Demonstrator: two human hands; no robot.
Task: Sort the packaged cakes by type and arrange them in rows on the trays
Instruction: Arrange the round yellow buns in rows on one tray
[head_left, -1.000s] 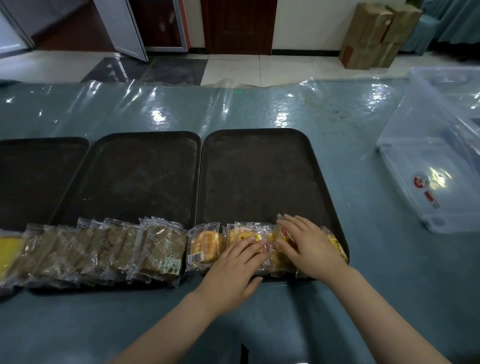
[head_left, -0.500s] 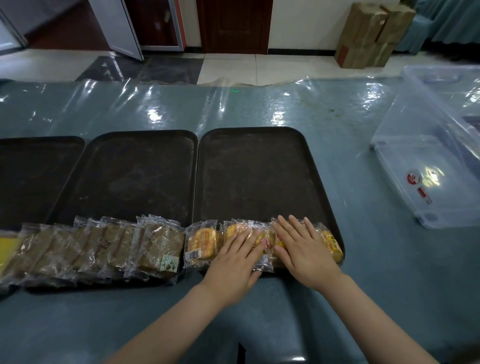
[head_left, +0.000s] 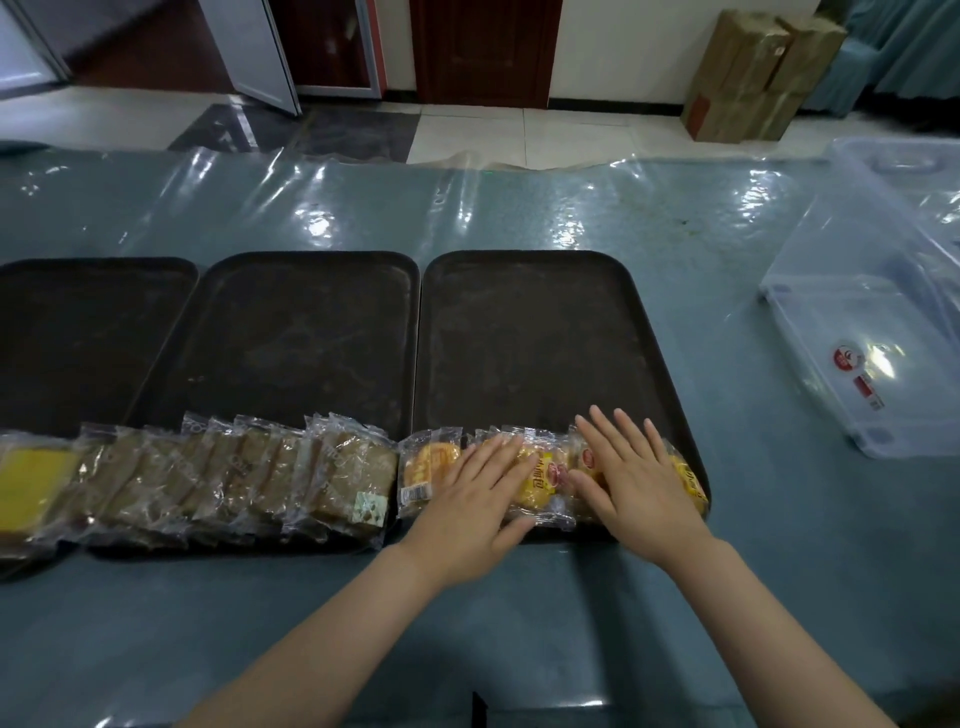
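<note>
No grip: both hands lie flat, fingers straight and slightly spread, palms down on the row of yellow packaged cakes (head_left: 540, 480). Left hand (head_left: 475, 496) covers the mid-left part of that row, fingertips pointing up-right, thumb tucked under toward the near edge. Right hand (head_left: 636, 480) covers the right part, fingers fanned toward the far-left, just beside the left hand w/ one yellow pack showing between them. Forearms come in from the bottom of the frame, converging on the row.

Yellow cakes sit in one line along the near edge of the right tray (head_left: 530, 332); leftmost pack pokes over the tray's left rim, rightmost reaches the right rim near the corner. Rest of that tray, far side, is bare dark surface.

Middle tray (head_left: 291, 332) touches the right tray's left rim; its near edge holds a row of brown packaged cakes (head_left: 249, 475), overlapping and tilted, some wrappers hanging past the near rim. Left tray (head_left: 78, 338) is partly cut off; a yellow-green pack (head_left: 31, 480) lies at its near edge.

Trays rest on a blue-grey table (head_left: 779, 545) under clear plastic sheet. Clear plastic bin (head_left: 883, 332) stands well apart to the right. Cardboard boxes (head_left: 753, 78) on the floor beyond.
</note>
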